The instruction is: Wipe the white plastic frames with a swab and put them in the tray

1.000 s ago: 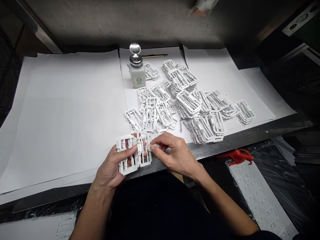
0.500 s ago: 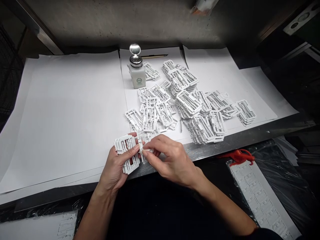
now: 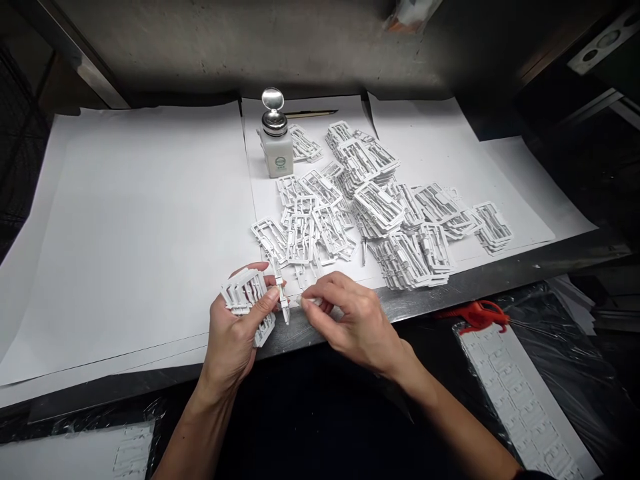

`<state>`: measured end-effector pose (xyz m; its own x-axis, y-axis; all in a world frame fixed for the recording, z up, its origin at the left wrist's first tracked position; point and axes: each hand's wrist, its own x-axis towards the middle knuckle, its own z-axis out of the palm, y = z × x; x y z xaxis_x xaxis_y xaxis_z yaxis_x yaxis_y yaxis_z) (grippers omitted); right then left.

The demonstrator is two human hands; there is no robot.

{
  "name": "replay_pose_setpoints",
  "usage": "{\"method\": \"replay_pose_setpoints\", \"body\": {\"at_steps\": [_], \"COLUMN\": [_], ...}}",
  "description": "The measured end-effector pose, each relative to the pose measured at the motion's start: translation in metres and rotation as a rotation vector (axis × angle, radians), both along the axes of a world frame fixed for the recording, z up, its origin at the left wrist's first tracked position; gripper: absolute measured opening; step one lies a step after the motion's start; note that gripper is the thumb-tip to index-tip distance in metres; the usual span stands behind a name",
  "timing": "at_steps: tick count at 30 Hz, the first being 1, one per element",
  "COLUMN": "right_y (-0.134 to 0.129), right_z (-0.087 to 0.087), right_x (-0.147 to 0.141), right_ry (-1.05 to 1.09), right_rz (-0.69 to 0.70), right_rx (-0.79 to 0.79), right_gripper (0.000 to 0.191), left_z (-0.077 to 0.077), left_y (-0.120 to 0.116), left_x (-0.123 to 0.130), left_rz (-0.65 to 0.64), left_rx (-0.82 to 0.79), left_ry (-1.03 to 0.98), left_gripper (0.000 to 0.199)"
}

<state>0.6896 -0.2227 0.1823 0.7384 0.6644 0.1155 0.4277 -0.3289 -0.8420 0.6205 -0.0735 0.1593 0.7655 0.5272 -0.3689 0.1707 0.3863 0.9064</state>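
My left hand (image 3: 235,333) grips a small stack of white plastic moulded frames (image 3: 245,293), tilted nearly edge-on, and a narrow white strip (image 3: 283,300) sticks out past its fingertips. My right hand (image 3: 355,317) lies just to the right, with finger and thumb pinching a small white plastic piece (image 3: 311,301). That piece is partly hidden by the fingers. Beyond both hands, a large heap of similar white frames (image 3: 380,213) lies on white paper (image 3: 150,233), some in loose stacks.
A white dispensing bottle with a metal pump lid (image 3: 275,137) stands behind the heap, and a small metal tool (image 3: 364,251) lies at its front. A red-handled tool (image 3: 475,315) rests on black plastic sheeting beyond the steel table edge (image 3: 425,300), beside a white moulded sheet (image 3: 520,400).
My left hand has rotated the frames towards edge-on and moved them left, exposing the narrow strip. My right hand has shifted slightly away, still pinching the small piece.
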Motion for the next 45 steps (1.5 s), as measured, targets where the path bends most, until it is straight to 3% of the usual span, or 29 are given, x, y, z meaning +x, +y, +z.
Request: {"method": "replay_pose_setpoints", "body": {"at_steps": [7, 13, 19, 25, 30, 35, 41, 45], "right_y": [0.003, 0.004, 0.006, 0.006, 0.009, 0.009, 0.016, 0.014], "right_z": [-0.002, -0.006, -0.006, -0.005, -0.004, -0.005, -0.005, -0.004], "right_x": [-0.004, -0.010, -0.012, -0.012, -0.012, -0.015, -0.014, -0.022], "right_ry": [0.087, 0.139, 0.103, 0.071, 0.039, 0.055, 0.033, 0.052], "right_rz": [-0.058, 0.012, -0.053, 0.010, -0.026, 0.031, -0.049, 0.038], "right_rx": [0.089, 0.076, 0.136, 0.041, 0.121, 0.060, 0.151, 0.067], "right_gripper": [0.011, 0.010, 0.012, 0.011, 0.015, 0.015, 0.013, 0.014], "left_z": [-0.001, -0.002, -0.002, -0.003, -0.004, -0.004, -0.003, -0.001], "left_y": [-0.001, -0.002, -0.005, -0.005, -0.006, -0.003, -0.003, -0.002], "left_x": [0.000, 0.001, 0.002, 0.002, 0.002, 0.002, 0.002, 0.000], "left_rz": [-0.029, 0.014, 0.037, 0.039, 0.035, 0.019, 0.038, 0.028], "left_rx": [-0.043, -0.064, -0.066, -0.093, -0.134, -0.187, -0.200, -0.229], "left_ry": [-0.025, -0.059, -0.088, -0.091, -0.107, -0.104, -0.099, -0.110], "left_gripper": [0.042, 0.041, 0.040, 0.040, 0.038, 0.037, 0.038, 0.033]}}
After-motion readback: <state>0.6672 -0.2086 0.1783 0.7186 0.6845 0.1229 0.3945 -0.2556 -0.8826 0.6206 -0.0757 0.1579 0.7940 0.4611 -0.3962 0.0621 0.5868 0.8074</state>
